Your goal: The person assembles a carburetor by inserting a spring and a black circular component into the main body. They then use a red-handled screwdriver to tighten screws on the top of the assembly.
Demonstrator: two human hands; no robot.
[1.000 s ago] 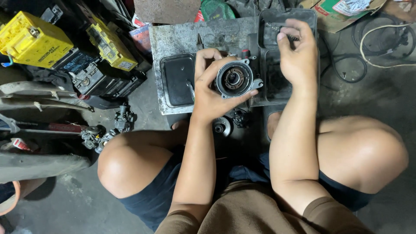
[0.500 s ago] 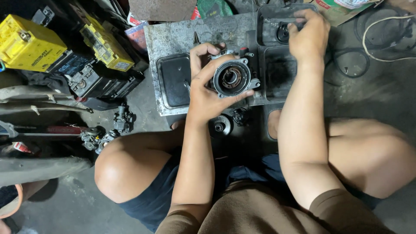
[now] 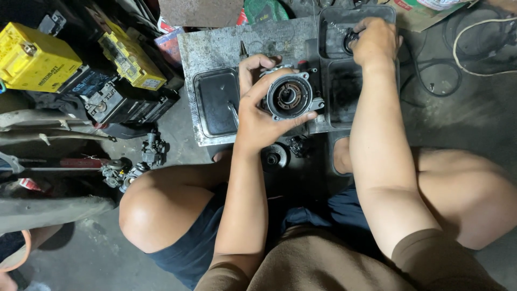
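Note:
My left hand (image 3: 258, 108) grips a round metal engine part (image 3: 289, 96) with an open circular face and a dark ring inside, held just above a grey metal tray (image 3: 215, 48). My right hand (image 3: 376, 40) reaches to the far black compartment (image 3: 334, 32) of a dark divided tray, fingers closed around a small black ring (image 3: 351, 39), partly hidden by the hand. I am squatting, with both bare knees in view below the trays.
A shallow black pan (image 3: 215, 102) sits in the grey tray. Yellow batteries (image 3: 35, 62) and black ones lie at the left. Carburetor parts (image 3: 129, 167) lie on the floor by my left knee. A small round part (image 3: 274, 156) lies under the held piece. Cables (image 3: 474, 48) are at the right.
My right hand has moved from beside the round part up to the far compartment and closed on a small ring. My left hand keeps hold of the round part.

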